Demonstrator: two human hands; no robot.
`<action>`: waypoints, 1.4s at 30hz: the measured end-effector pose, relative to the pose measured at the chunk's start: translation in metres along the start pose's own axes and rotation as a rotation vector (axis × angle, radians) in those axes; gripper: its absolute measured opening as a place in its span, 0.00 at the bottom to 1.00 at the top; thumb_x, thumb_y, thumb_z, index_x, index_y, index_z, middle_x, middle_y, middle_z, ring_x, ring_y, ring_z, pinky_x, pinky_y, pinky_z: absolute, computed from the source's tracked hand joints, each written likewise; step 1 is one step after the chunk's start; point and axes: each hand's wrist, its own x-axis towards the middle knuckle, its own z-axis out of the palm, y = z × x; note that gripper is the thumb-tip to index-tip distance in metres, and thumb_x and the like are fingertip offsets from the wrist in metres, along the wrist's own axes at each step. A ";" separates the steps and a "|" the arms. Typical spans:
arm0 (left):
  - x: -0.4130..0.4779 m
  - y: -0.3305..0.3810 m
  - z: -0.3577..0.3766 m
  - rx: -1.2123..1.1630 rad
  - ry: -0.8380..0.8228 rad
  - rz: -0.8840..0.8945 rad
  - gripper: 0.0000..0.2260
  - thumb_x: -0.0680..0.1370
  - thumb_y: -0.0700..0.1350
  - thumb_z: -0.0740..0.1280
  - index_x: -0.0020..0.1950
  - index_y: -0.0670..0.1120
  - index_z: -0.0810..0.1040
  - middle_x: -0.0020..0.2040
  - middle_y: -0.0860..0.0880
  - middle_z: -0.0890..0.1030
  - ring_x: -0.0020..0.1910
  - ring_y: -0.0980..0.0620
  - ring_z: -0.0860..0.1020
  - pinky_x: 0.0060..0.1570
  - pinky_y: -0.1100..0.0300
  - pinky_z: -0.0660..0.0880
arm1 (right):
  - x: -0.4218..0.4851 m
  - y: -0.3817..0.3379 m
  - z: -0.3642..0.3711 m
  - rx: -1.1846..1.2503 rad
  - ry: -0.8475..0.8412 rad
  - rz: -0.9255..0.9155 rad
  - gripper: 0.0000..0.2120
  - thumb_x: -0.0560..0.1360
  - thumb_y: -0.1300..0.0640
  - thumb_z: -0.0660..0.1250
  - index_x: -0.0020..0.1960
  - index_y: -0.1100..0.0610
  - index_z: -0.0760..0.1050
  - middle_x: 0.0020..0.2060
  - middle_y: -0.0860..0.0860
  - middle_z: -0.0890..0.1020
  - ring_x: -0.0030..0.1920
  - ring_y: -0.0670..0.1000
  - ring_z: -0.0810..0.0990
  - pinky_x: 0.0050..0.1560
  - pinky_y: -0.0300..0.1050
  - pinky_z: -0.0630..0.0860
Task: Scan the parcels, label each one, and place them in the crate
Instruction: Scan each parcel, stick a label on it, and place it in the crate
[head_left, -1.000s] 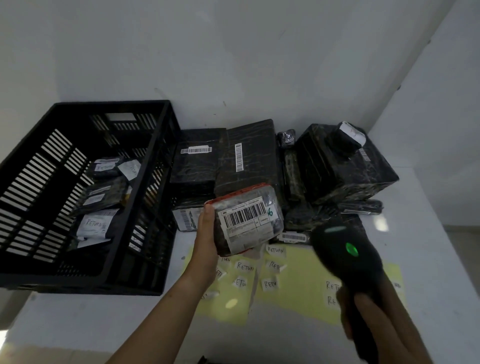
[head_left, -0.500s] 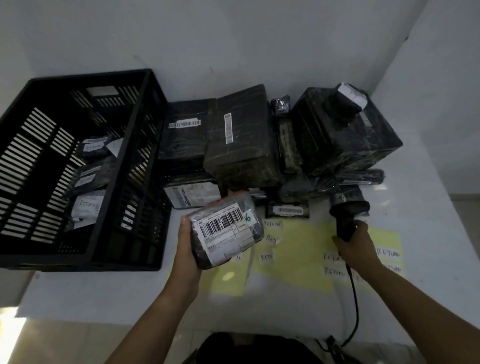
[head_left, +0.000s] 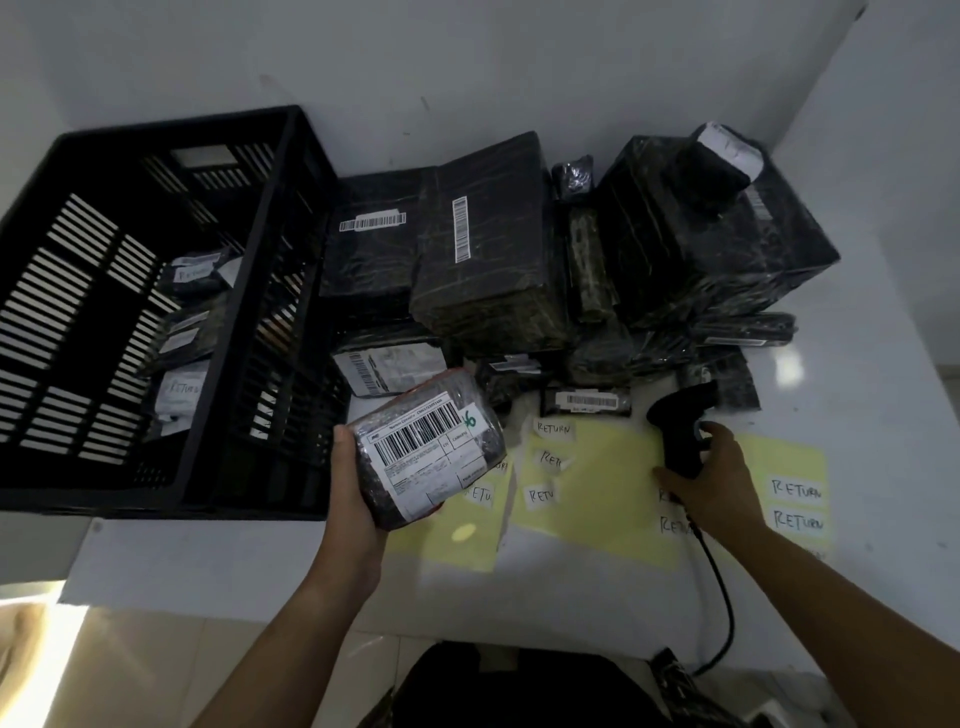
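Head view: the scan looks done. A second ago the scanner (head_left: 680, 431) was up and aimed at the barcode with its green light on; now it's down on the right of the worktop (head_left: 857, 395), resting on the yellow sheets (head_left: 597, 499). The right hand (head_left: 711, 478) is wrapped round its handle, not yet letting go.

The left hand (head_left: 353, 499) grips the parcel (head_left: 426, 447) from its left side, thumb on the far edge, fingers underneath. It has dropped lower and nearer, and hangs just right of the crate's (head_left: 291, 291) near corner, above the left sheet and in front of the pile (head_left: 488, 260).

That points to labelling next. The handwritten RETURN labels (head_left: 553, 428) lie just right of the parcel, and the right hand has to free itself to peel one.

The parcel's barcode face tilts up toward the camera. Its long axis appears to run from near left to far right, following the barcode strip, with the green-marked end pointing far right toward the pile.
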 end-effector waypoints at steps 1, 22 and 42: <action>0.001 0.001 0.000 -0.006 0.001 0.003 0.29 0.75 0.70 0.49 0.65 0.58 0.79 0.59 0.52 0.85 0.56 0.49 0.85 0.49 0.48 0.82 | -0.005 -0.002 0.000 -0.037 0.065 -0.024 0.40 0.66 0.53 0.81 0.71 0.59 0.64 0.64 0.61 0.72 0.61 0.64 0.75 0.58 0.61 0.76; 0.029 0.023 -0.025 -0.030 -0.003 -0.017 0.28 0.78 0.68 0.49 0.66 0.57 0.78 0.59 0.53 0.85 0.57 0.51 0.84 0.44 0.53 0.84 | 0.013 -0.101 0.084 -0.055 -0.062 0.064 0.08 0.75 0.58 0.69 0.46 0.63 0.82 0.43 0.59 0.84 0.46 0.59 0.82 0.39 0.42 0.70; 0.046 0.045 -0.036 0.036 -0.119 -0.064 0.29 0.77 0.69 0.50 0.66 0.57 0.79 0.60 0.51 0.85 0.58 0.47 0.84 0.47 0.48 0.84 | -0.017 -0.130 0.055 0.371 -0.157 0.219 0.13 0.79 0.53 0.63 0.52 0.64 0.76 0.48 0.60 0.81 0.53 0.61 0.80 0.55 0.60 0.77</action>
